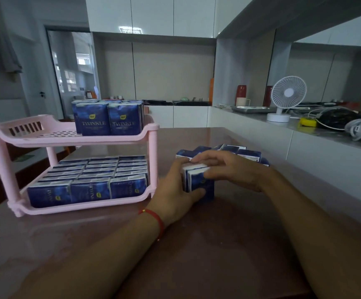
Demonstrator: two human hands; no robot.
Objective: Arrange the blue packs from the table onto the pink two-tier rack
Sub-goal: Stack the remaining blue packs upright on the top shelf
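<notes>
We see the rack point(71, 139) on the table point(89, 244) at left, packs on both tiers; a loose pack cluster point(229, 151) right of it, desk fan point(287, 98) on the counter point(317, 134) behind.

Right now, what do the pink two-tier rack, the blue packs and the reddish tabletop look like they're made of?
Pink two-tier rack: moulded plastic, matte, going by its slotted, perforated trays. Blue packs in both hands: probably thin glossy film wrap over something soft; contents hidden. Reddish tabletop: polished stone or a stone-look laminate, given its faint veining and sheen; cannot tell which.
</notes>
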